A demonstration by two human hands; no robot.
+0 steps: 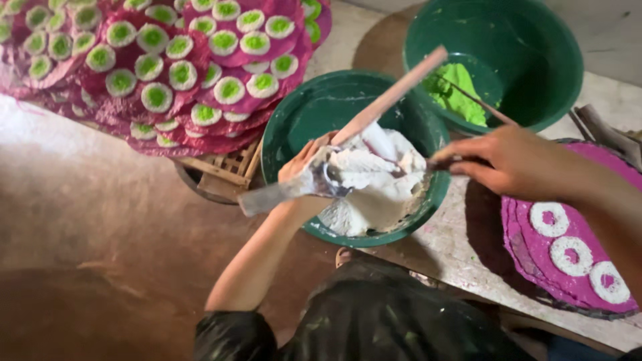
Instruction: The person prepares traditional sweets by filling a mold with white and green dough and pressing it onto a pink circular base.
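White, wet paste (374, 180) fills the green basin (287, 134) at centre; I judge it soft, sticky and heavy. My left hand (304, 167) is closed round a smeared flat scraper (281, 190), best held by its long wooden handle (391, 93). My right hand (511, 164), at 3 o'clock, pinches a thin stick (478, 100). Magenta discs with white rings (568, 254) lie at 4 o'clock. No labels or signs visible.

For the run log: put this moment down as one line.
left hand: grips paste-coated tool | right hand: holds thin stick | white paste in green bowl
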